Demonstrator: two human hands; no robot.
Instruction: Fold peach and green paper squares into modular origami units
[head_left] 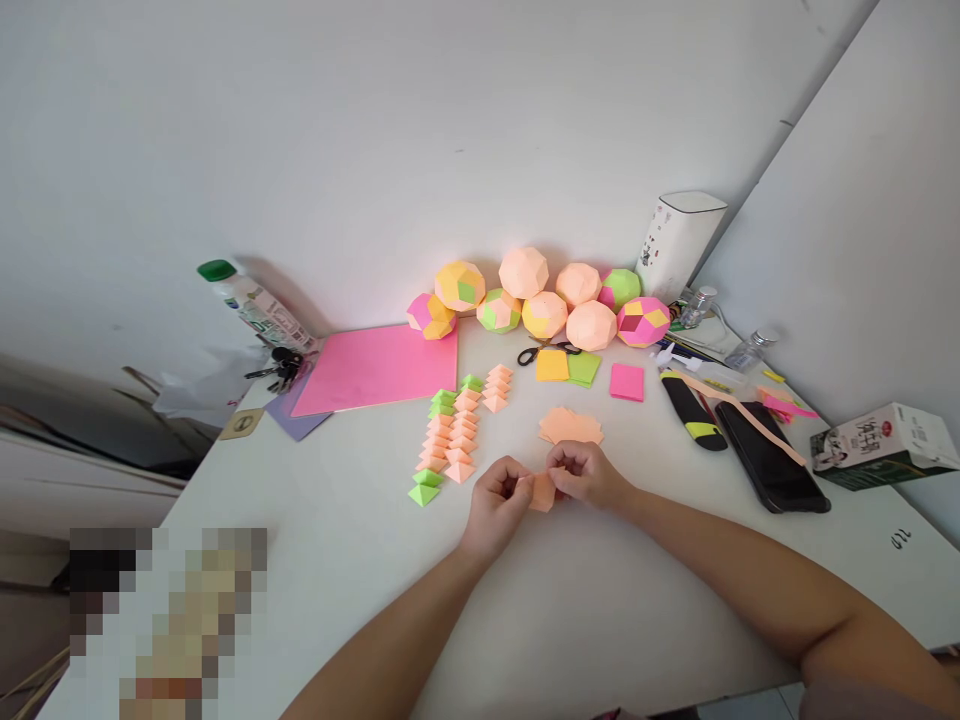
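Between my two hands is a small piece of peach paper [541, 494], partly covered by the fingers. My left hand [501, 503] pinches its left side with thumb and finger. At its right side my right hand [590, 475] is closed on the paper too. Just beyond the right hand lies a fanned stack of peach paper pieces [568, 425]. To the left, folded peach paper units [463, 430] overlap in rows, with green folded units [425, 488] at the near end.
Several paper balls [591, 325] line the wall. Before them lie scissors [529, 355] and yellow [553, 365], green and pink [627, 382] square papers. A pink sheet [375, 368] is at left. At right are a utility knife [694, 410], a phone [772, 460] and a milk carton [885, 445].
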